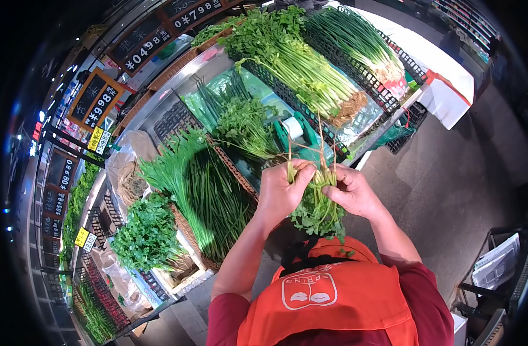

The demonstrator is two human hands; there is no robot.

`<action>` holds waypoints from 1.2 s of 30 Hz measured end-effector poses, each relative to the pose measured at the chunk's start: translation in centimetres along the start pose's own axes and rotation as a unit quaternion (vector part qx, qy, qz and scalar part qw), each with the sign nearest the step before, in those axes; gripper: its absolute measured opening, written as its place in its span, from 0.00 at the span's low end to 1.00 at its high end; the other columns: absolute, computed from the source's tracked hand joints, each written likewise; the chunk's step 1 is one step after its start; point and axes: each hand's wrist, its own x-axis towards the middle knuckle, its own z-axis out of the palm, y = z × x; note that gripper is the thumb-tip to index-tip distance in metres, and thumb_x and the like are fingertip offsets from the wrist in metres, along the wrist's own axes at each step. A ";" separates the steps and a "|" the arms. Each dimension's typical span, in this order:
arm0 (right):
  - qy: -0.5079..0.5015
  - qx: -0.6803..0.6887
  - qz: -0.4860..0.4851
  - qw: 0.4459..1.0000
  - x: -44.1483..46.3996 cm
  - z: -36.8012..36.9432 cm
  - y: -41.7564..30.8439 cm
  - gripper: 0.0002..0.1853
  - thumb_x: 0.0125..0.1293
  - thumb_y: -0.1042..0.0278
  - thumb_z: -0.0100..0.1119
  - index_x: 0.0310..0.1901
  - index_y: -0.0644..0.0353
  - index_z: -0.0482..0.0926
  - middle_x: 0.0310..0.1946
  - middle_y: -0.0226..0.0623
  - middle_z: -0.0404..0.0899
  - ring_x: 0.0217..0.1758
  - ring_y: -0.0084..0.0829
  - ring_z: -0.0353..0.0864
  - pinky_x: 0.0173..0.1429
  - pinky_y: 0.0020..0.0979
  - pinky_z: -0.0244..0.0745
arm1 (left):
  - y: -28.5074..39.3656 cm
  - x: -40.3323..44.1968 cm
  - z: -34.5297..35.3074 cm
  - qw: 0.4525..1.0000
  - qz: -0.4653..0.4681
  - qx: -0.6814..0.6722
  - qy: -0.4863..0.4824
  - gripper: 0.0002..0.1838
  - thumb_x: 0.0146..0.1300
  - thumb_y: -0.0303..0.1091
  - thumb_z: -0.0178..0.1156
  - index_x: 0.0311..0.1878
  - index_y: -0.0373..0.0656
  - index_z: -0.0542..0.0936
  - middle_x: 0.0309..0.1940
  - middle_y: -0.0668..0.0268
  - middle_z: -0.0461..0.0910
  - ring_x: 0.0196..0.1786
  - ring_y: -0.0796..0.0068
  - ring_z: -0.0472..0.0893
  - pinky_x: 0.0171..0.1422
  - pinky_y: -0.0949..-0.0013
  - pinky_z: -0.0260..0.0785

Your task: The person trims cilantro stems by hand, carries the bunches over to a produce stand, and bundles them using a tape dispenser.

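Note:
A small bunch of leafy greens [321,207] hangs leaves down in front of the orange apron, its thin brown roots pointing up. My left hand [286,185] is closed at the left of the stems, pinching a yellowish leaf stalk and a root. On the right, my right hand [352,190] grips the stems of the bunch between thumb and fingers. Just beyond both hands stands a green tape dispenser [296,131] with a white roll. More loose leafy greens [249,124] lie left of the dispenser.
Celery [301,63] and green onions [362,43] fill black crates at the back. Long chives [206,196] and bunched herbs [145,230] lie in baskets at the left. A white foam box [448,95] stands at the right, and a black rack [489,271] at lower right.

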 end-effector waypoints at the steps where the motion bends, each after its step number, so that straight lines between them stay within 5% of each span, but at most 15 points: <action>1: -0.003 0.022 0.027 0.999 -0.1 0.0 -0.3 0.04 0.55 0.75 0.56 0.30 0.64 0.73 0.22 0.25 0.62 0.23 0.17 0.59 0.27 0.22 0.57 | -0.2 0.0 0.2 0.999 -0.011 -0.037 0.004 0.10 0.59 0.31 0.57 0.34 0.32 0.77 0.22 0.68 0.77 0.26 0.85 0.72 0.31 0.77 0.65; 7: -0.033 0.128 0.099 0.986 -0.6 -0.2 0.6 0.13 0.58 0.73 0.55 0.46 0.60 0.76 0.27 0.20 0.66 0.26 0.12 0.60 0.30 0.18 0.58 | -0.7 -0.3 0.8 0.976 -0.143 -0.162 -0.004 0.11 0.63 0.35 0.54 0.29 0.37 0.76 0.19 0.74 0.71 0.23 0.89 0.65 0.27 0.80 0.58; 10: -0.027 0.138 0.099 0.985 -0.5 -0.2 0.7 0.13 0.58 0.71 0.55 0.46 0.60 0.76 0.27 0.19 0.65 0.26 0.12 0.60 0.29 0.18 0.57 | -0.8 -0.4 0.8 0.949 -0.193 -0.249 -0.007 0.12 0.63 0.35 0.53 0.27 0.39 0.74 0.20 0.76 0.69 0.22 0.90 0.62 0.25 0.81 0.54; 14: -0.012 0.100 0.091 0.991 -0.6 -0.3 1.0 0.09 0.58 0.71 0.55 0.40 0.61 0.76 0.24 0.21 0.63 0.25 0.13 0.59 0.28 0.19 0.57 | -0.9 -0.6 0.6 0.990 -0.082 -0.113 -0.015 0.07 0.60 0.33 0.55 0.32 0.39 0.76 0.20 0.75 0.72 0.23 0.89 0.66 0.26 0.82 0.57; 18: 0.001 -0.015 0.017 1.000 -0.2 -0.2 0.5 0.06 0.55 0.72 0.56 0.30 0.64 0.71 0.20 0.27 0.60 0.22 0.19 0.59 0.26 0.24 0.57 | -0.3 -0.2 -0.3 0.992 -0.098 -0.074 -0.034 0.06 0.53 0.28 0.62 0.31 0.35 0.79 0.26 0.73 0.77 0.29 0.88 0.71 0.34 0.81 0.63; 24: 0.004 -0.094 -0.051 0.994 -0.1 -0.1 0.9 0.11 0.51 0.73 0.57 0.22 0.65 0.64 0.18 0.34 0.58 0.19 0.27 0.59 0.24 0.28 0.57 | 0.0 -0.2 -1.0 0.989 -0.121 -0.049 -0.071 0.06 0.54 0.29 0.61 0.31 0.34 0.79 0.24 0.74 0.76 0.28 0.87 0.71 0.32 0.79 0.63; 31: 0.006 -0.020 -0.012 1.000 -0.2 -0.1 0.4 0.04 0.53 0.74 0.55 0.30 0.65 0.73 0.21 0.28 0.63 0.21 0.19 0.59 0.26 0.23 0.58 | -0.1 -0.4 -0.9 0.995 -0.074 -0.017 -0.057 0.08 0.54 0.30 0.59 0.31 0.34 0.80 0.19 0.71 0.75 0.25 0.87 0.70 0.28 0.78 0.64; 36: -0.009 0.095 0.084 0.992 -0.5 -0.4 1.6 0.10 0.56 0.74 0.54 0.40 0.61 0.77 0.27 0.21 0.68 0.25 0.12 0.61 0.28 0.18 0.59 | -0.4 -0.3 -0.5 0.988 -0.125 -0.084 -0.044 0.08 0.56 0.30 0.57 0.33 0.34 0.80 0.24 0.69 0.77 0.28 0.85 0.71 0.33 0.78 0.64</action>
